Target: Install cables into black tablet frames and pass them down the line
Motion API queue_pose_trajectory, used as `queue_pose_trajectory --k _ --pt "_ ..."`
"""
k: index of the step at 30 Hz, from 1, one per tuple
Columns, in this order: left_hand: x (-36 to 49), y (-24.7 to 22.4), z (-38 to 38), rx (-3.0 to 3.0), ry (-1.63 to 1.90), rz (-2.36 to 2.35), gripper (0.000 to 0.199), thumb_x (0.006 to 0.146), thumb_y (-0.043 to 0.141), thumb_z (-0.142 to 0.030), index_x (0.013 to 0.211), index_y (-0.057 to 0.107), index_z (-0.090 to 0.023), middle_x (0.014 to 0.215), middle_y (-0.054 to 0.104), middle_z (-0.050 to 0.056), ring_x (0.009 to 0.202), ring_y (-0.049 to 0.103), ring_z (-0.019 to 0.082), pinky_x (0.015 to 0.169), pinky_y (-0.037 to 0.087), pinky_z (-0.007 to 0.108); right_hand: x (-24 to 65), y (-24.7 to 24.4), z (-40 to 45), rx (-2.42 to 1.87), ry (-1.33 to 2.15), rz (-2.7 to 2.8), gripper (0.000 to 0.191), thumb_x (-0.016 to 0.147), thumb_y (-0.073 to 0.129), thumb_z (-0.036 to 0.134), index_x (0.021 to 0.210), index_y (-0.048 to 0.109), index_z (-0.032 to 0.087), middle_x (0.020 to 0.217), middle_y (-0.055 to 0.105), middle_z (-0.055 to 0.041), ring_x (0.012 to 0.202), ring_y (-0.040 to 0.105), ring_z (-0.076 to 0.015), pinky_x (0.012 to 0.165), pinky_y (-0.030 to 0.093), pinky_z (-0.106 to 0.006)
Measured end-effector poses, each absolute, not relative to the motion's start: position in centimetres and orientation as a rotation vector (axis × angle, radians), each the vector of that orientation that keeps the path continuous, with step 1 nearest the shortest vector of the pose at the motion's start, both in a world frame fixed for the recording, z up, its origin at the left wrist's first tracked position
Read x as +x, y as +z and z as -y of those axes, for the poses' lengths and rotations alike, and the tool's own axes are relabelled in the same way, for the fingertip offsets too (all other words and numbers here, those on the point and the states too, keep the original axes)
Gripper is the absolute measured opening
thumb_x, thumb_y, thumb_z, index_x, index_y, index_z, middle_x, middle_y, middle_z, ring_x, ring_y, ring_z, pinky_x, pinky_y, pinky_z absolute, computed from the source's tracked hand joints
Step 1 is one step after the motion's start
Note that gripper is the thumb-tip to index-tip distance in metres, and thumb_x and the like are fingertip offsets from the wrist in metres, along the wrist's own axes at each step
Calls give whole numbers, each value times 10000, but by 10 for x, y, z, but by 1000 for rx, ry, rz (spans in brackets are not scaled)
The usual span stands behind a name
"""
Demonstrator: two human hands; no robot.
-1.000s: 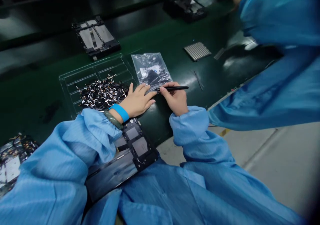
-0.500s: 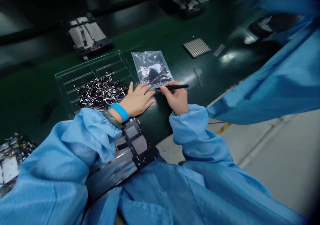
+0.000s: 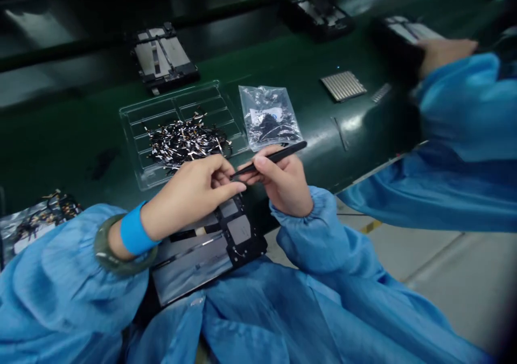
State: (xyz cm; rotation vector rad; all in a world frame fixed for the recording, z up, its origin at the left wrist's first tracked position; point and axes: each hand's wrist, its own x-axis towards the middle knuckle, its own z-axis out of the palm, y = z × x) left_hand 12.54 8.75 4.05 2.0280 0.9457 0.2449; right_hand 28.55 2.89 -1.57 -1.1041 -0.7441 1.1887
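My right hand (image 3: 285,178) is closed around black tweezers (image 3: 278,155), which slant down to the left. At their tip is my left hand (image 3: 197,183), fingers curled and thumb stretched toward the tip; anything pinched there is too small to make out. Below both hands lies an opened device (image 3: 202,264) with grey plates and a black frame, close against my body. Behind my left hand, a clear tray (image 3: 141,178) holds a heap of small dark cables (image 3: 183,140). A clear bag (image 3: 270,117) of small black parts lies just beyond my right hand.
Similar devices stand at the back left (image 3: 163,54) and back centre (image 3: 319,11). A ridged metal plate (image 3: 343,85) and a thin tool (image 3: 340,132) lie to the right. Another person's hand (image 3: 444,54) touches a device at the far right. More cables (image 3: 48,213) sit at left.
Both hands have come off the bag and met above the device. My left hand has curled its fingers. The other person's hand has come into view at the right, and the view has shifted.
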Motion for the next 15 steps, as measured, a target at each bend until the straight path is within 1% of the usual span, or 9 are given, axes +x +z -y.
queue_pose_trajectory --k 3,7,10,15 --pt "99 45 -77 1856 231 -1017 215 761 623 -400 813 623 -191 690 646 -15 620 594 124 549 449 231 269 -12 -35 -1032 1430 693 379 604 806 464 723 557 205 637 704 19 566 687 -128 466 523 -168" --pt "77 47 -67 1552 184 -1066 211 737 614 -372 836 619 -186 683 648 -10 615 617 132 536 471 235 254 -12 -40 -987 1667 674 332 628 800 428 725 585 194 621 695 23 542 667 -98 477 529 -150" --pt "67 48 -62 1477 193 -1085 199 727 616 -356 838 620 -190 657 639 -15 585 603 121 506 449 220 245 -12 -42 -960 1752 696 302 655 787 416 739 608 189 645 702 15 565 672 -92 489 532 -138" --pt "54 48 -56 1501 225 -1097 195 730 614 -361 829 632 -194 649 635 -16 577 566 110 499 425 212 234 -11 -40 -951 1794 730 311 645 792 430 706 618 179 681 722 -7 569 677 -96 487 535 -137"
